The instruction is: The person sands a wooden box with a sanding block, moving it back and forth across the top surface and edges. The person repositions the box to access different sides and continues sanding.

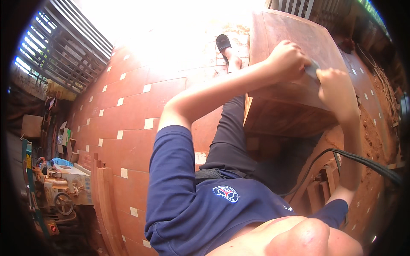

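Note:
A large reddish-brown wooden box-like piece (294, 27) stands in front of me at the right, its broad flat top facing up and its near side in shade. Over that top, my left hand (288, 62) is closed, with its fingers curled in. My right hand (335, 87) is also closed, just right of it. Between the two hands shows a small flat grey piece (313, 69), gripped at its ends by both. Its kind is hard to make out, as the fingers cover most of it.
Red floor tiles (175, 91) with small pale squares spread out to the left. A machine with a handwheel (63, 203) stands at lower left, beside long wooden beams (109, 205). A black cable (363, 160) loops at right near stacked wood pieces (320, 190). Slatted bars (68, 40) line the far left.

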The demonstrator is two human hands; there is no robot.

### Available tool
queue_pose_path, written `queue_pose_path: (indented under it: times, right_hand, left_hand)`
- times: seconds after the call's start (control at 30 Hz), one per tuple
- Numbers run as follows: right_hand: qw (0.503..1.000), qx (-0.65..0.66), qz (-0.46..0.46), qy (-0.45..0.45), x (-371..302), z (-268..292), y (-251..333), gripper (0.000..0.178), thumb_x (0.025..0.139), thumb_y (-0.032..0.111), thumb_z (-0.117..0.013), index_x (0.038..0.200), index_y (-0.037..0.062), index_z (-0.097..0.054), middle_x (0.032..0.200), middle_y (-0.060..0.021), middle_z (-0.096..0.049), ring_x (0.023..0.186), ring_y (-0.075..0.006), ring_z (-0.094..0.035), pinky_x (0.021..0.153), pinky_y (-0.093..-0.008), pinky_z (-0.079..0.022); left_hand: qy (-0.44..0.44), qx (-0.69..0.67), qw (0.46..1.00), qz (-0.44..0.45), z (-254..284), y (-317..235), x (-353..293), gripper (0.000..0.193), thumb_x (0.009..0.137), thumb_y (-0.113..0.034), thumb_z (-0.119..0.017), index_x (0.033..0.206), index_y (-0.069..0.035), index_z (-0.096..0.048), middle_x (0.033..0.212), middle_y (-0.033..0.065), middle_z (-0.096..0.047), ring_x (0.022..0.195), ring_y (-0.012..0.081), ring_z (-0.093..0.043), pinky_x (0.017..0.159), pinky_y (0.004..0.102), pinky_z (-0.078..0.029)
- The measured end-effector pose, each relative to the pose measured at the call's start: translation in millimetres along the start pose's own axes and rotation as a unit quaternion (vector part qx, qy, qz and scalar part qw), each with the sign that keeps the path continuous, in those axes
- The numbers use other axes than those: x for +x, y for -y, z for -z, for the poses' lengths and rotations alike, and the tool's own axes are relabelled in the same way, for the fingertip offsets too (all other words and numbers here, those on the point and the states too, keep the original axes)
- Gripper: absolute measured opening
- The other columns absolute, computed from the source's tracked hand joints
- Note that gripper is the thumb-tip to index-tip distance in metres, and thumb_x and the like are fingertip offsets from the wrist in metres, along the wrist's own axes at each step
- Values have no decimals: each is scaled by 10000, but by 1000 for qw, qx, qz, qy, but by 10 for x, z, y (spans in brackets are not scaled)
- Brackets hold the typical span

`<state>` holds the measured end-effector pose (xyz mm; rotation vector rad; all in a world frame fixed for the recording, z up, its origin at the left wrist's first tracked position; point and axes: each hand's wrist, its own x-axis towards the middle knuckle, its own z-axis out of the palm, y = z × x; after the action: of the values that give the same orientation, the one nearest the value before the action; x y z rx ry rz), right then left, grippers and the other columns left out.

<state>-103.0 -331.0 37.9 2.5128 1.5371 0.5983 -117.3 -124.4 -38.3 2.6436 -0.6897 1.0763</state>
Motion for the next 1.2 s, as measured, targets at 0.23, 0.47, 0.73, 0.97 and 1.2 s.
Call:
queue_pose_path:
  times: [0.23,0.47,0.73,0.97,1.2]
  right_hand:
    - [989,137,32,38,-781,751,317,358,721,-68,-528,1059,-77,-647,889,-257,-651,846,-462,-624,737,-525,-478]
    - [999,37,2,7,60,-81,-197,137,799,-33,-606,918,-14,-670,843,-207,-693,859,-403,-685,787,-486,-538]
    - [1000,-12,-13,-18,739,-361,-411,121,789,-27,-602,878,-10,-682,875,-239,-707,857,-394,-714,790,-473,-566]
    - [996,-54,8,77,-695,658,603,218,764,-3,-636,982,-6,-624,894,-131,-667,747,-286,-693,676,-388,-546]
    - [999,-19,24,25,-135,416,420,120,751,-55,-640,839,24,-628,749,-139,-674,758,-298,-712,705,-406,-551]
  left_hand:
    - [19,-23,993,-112,602,-851,-273,114,763,-179,-680,713,-102,-613,703,43,-670,769,254,-699,815,398,-547]
    - [38,71,997,-8,-213,125,91,52,819,-157,-667,811,-123,-705,757,91,-727,747,281,-737,692,405,-591]
    - [114,185,974,-68,-76,685,459,173,842,-182,-624,704,-160,-724,683,98,-693,657,293,-687,731,444,-545]
    - [135,65,968,-203,733,-704,-46,166,781,-139,-643,659,-31,-615,617,92,-649,714,264,-707,970,412,-517]
    - [178,88,980,-31,701,-472,-36,52,736,-111,-693,724,-61,-688,686,101,-693,698,294,-714,659,404,-558]
